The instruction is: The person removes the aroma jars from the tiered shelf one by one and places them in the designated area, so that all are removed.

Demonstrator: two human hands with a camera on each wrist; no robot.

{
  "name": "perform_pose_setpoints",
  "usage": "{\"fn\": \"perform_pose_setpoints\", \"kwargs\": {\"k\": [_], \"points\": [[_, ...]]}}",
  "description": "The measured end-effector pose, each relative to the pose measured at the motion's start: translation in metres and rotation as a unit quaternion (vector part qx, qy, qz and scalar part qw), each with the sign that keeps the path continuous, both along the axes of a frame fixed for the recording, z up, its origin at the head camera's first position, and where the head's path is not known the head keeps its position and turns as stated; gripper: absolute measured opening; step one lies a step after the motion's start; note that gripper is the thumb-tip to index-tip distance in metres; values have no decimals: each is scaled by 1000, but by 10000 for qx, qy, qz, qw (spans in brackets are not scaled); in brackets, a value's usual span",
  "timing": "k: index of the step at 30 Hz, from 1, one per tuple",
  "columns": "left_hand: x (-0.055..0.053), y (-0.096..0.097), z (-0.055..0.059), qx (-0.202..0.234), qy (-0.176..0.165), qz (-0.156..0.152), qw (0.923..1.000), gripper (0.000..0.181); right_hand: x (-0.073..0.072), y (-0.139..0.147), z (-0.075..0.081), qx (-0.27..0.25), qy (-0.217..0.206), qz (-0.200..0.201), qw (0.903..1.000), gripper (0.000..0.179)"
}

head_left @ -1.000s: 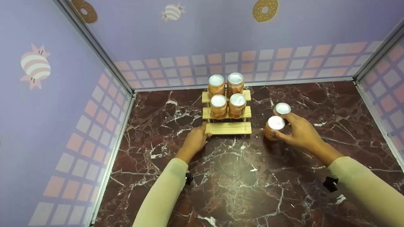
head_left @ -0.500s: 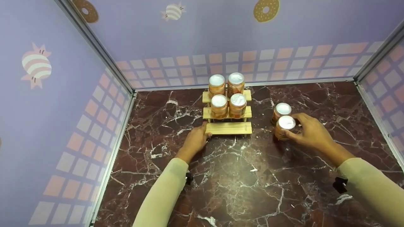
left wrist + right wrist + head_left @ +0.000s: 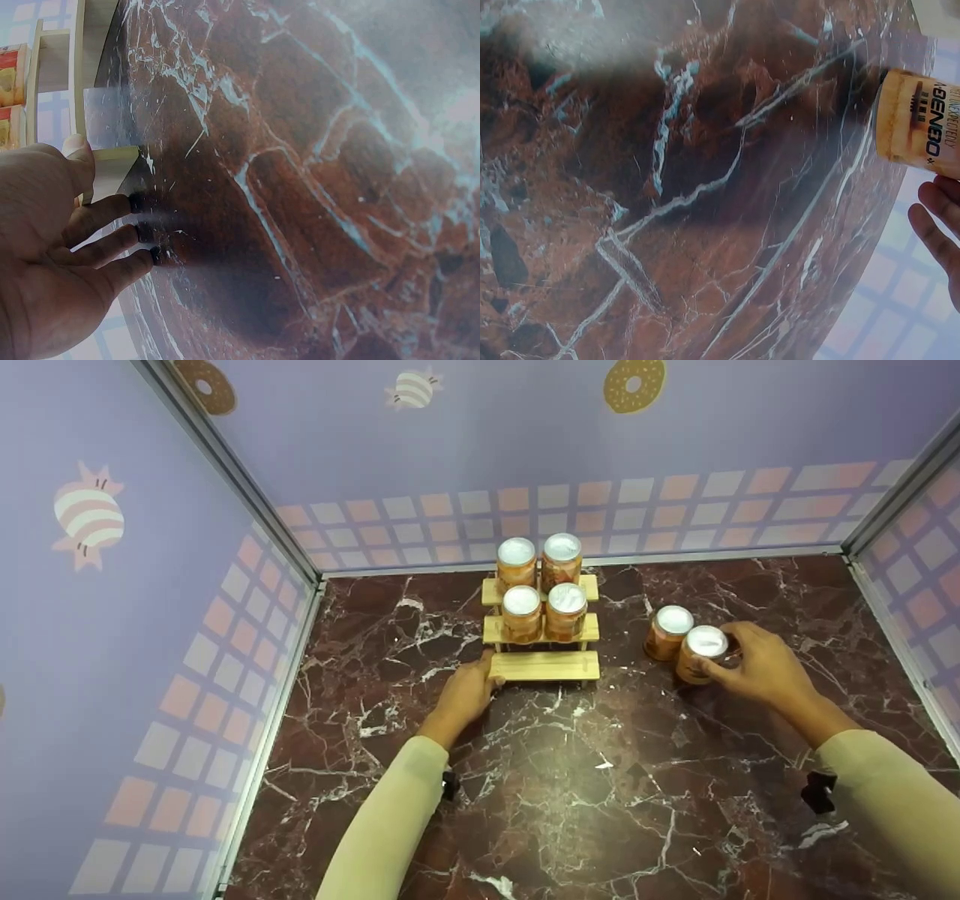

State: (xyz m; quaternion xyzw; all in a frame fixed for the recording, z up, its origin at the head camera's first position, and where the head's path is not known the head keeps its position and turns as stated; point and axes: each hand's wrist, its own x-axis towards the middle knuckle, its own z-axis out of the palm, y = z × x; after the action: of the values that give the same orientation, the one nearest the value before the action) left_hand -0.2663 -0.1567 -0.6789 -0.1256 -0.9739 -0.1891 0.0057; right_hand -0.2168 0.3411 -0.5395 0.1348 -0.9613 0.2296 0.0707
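My right hand (image 3: pixel 769 667) grips an orange can (image 3: pixel 701 655) with a pale lid, thumb in front and fingers behind. In the right wrist view the held can (image 3: pixel 911 120) shows dark lettering, with part of the hand (image 3: pixel 941 225) beside it. A second can (image 3: pixel 667 634) stands upright close to its left. My left hand (image 3: pixel 465 690) holds the left end of a three-tier wooden rack (image 3: pixel 544 666) at the lowest shelf. In the left wrist view, the thumb of that hand (image 3: pixel 45 247) lies on the shelf's edge, other fingers reaching down near the tabletop.
Two cans (image 3: pixel 517 564) stand on the rack's top tier and two more cans (image 3: pixel 522 615) on its middle tier; the lowest tier is bare. Patterned panels (image 3: pixel 480 450) enclose the dark marble tabletop (image 3: pixel 555 795) at the back and sides.
My right hand has carried its can to the right and slightly back, from in front of the other can to beside it. The left hand has stayed at the rack.
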Motion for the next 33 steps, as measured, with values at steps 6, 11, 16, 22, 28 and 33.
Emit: {"fn": "perform_pose_setpoints", "kwargs": {"k": [6,11,16,22,28,33], "points": [[1,1,3,80,-210,101,9997,72,-7,7,0,6,-179,-123,9998,65],[1,1,2,50,-156,88,9998,70,-12,12,-2,87,-240,-211,9995,66],[1,2,1,-90,-37,26,9999,68,-17,15,-3,50,-342,-340,9988,66],[2,2,3,-190,-100,20,9998,69,-23,17,-4,17,-502,-478,9976,67],[3,2,5,-73,-79,-12,9999,68,-28,16,-5,52,-807,-672,9945,72],[3,2,5,124,34,-78,9999,66,-31,14,-8,-35,-833,-661,9943,73]]}}
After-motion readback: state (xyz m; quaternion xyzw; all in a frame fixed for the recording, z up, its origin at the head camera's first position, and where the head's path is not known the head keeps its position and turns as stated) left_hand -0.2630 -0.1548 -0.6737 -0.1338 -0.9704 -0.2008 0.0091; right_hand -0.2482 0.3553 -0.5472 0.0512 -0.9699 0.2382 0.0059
